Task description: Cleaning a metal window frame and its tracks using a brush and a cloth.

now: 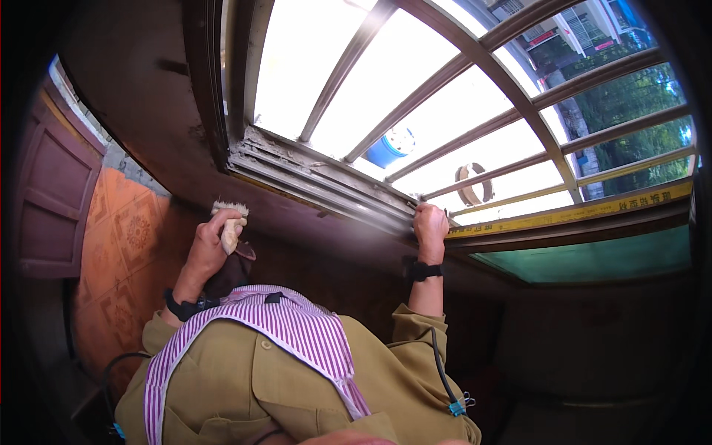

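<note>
My left hand (207, 248) is wrapped round the pale handle of a brush (231, 236). Its light bristles point up, and it is held off the wall below the window sill. At the right end of the dusty sliding window track (319, 182), my right hand (431, 224) is closed, knuckles up, against the frame. What its fingers grip, if anything, is hidden; a small dark bit shows beside them. A window sash with yellow printed tape (571, 215) along its edge begins just right of that hand.
Metal window bars (411, 107) rise beyond the track. Outside them stand a blue bucket (389, 148) and a brown ring-shaped object (475, 185). Greenish glass (593, 256) lies at right. On the left are a dark red panelled door (55, 189) and orange floor tiles (122, 245).
</note>
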Motion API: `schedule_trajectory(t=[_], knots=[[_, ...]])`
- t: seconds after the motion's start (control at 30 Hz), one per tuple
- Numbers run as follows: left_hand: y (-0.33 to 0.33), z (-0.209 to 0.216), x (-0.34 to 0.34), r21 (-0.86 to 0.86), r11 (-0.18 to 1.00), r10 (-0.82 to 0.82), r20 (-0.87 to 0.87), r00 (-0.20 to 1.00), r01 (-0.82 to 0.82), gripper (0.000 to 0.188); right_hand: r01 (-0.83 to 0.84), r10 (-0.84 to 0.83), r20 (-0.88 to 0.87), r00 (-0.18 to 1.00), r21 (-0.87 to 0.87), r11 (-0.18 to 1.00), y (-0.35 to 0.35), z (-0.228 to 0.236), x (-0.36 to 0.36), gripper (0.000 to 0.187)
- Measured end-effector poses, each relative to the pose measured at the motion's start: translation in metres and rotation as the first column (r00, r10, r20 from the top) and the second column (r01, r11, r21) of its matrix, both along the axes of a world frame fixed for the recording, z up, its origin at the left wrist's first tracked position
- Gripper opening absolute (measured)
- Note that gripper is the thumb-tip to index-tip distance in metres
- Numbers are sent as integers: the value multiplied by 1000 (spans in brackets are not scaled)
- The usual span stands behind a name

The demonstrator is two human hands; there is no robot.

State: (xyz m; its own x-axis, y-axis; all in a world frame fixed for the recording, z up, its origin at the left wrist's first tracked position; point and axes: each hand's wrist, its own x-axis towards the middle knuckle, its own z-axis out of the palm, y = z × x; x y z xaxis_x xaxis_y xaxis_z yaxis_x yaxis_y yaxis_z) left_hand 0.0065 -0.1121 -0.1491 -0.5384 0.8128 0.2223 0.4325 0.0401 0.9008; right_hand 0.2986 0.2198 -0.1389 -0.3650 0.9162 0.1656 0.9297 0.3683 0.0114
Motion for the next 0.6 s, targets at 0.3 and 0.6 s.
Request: schedule_trajectory(t=[0.3,0.6], knots=[[-10,-3,0,-18,1000,9,42,999,-8,28,-18,21,24,999,-115,993,5,5,-7,19],[-22,2,9,-24,1000,-6,32,999,7,29,22,-12,136,991,-72,997,3,0,-8,16]])
